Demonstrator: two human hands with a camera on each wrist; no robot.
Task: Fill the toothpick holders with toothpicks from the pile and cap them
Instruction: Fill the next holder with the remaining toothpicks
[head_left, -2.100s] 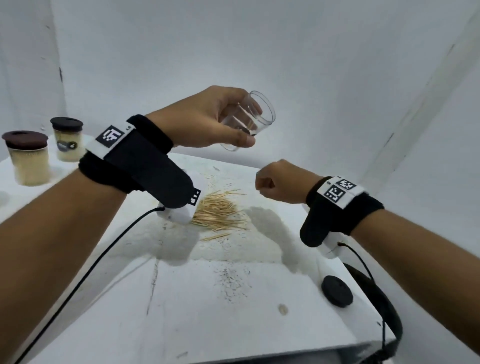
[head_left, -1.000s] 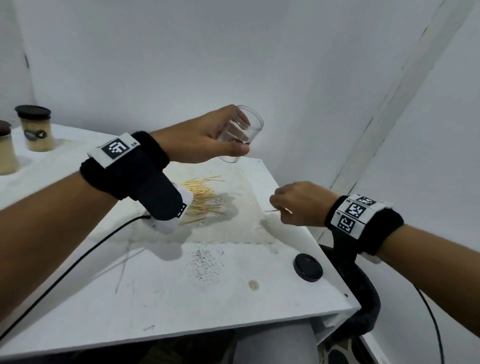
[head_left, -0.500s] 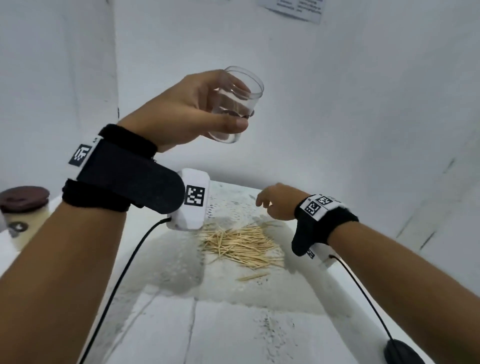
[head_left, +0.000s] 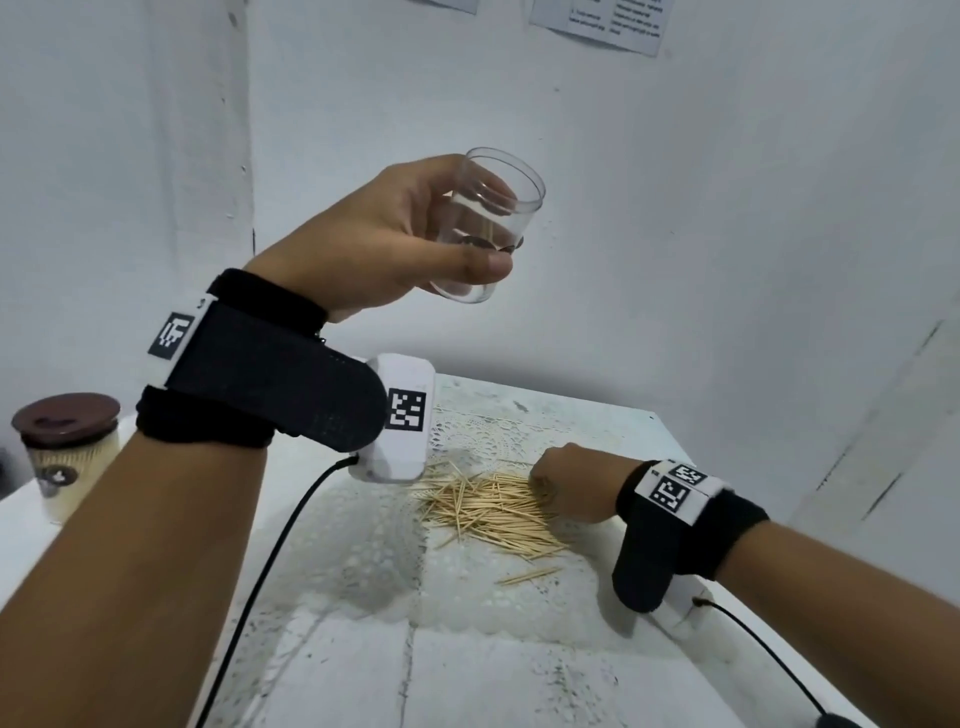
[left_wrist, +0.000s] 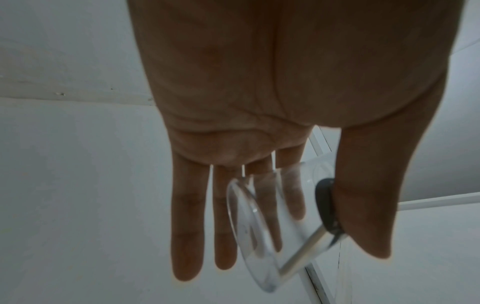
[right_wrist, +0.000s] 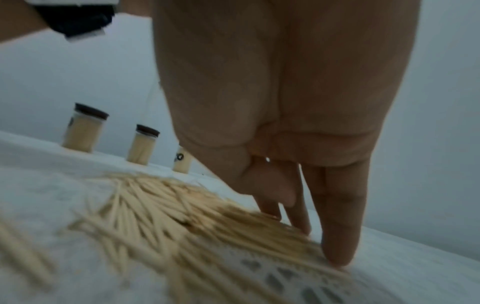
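Note:
My left hand (head_left: 467, 244) grips a clear toothpick holder (head_left: 511, 192) raised well above the table, mouth tilted up and to the right. A single toothpick (head_left: 488, 228) leans inside it. In the left wrist view the thumb and fingers clasp the holder (left_wrist: 259, 236) around its wall. My right hand (head_left: 550, 478) is down at the right end of the toothpick pile (head_left: 483, 509) on the table. In the right wrist view its fingertips (right_wrist: 337, 257) point straight down and touch the pile (right_wrist: 182, 216); the thumb hovers just above the sticks.
A filled holder with a brown cap (head_left: 67, 452) stands at the far left; the right wrist view shows three filled holders (right_wrist: 85, 129) in a row. A black cap (head_left: 836, 721) lies at the bottom right. A lace mat (head_left: 363, 561) lies under the pile.
My right hand has moved from the table's right edge across to the pile and lowered onto it. My left hand keeps hold of the holder, raised higher.

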